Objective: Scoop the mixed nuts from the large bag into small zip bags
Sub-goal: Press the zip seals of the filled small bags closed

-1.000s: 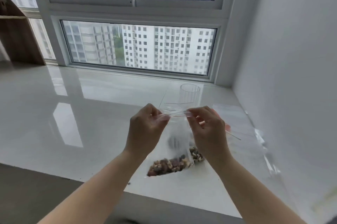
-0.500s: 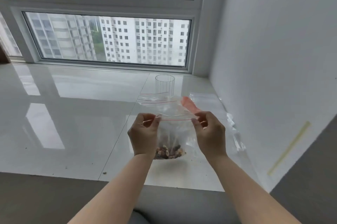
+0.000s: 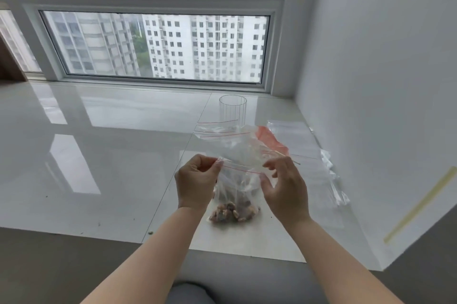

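Note:
A small clear zip bag [image 3: 241,187] with a red zip line stands on the white sill, with mixed nuts [image 3: 232,212] gathered at its bottom. My left hand [image 3: 195,185] pinches the left end of its zip strip between thumb and forefinger. My right hand [image 3: 284,182] holds the right end, thumb below the strip and fingers loosely curled above it. Behind the bag lies the large bag [image 3: 272,141], crumpled, clear with an orange patch; its contents are hidden.
A clear plastic cup [image 3: 232,110] stands upright near the window. Empty zip bags [image 3: 215,128] lie flat in front of it. More clear plastic [image 3: 331,175] lies along the right wall. A loose nut [image 3: 150,232] sits at the sill's front edge.
The bag went from stretched flat between both hands to standing with its nuts at the bottom. My right hand's fingers have spread looser at the zip's right end.

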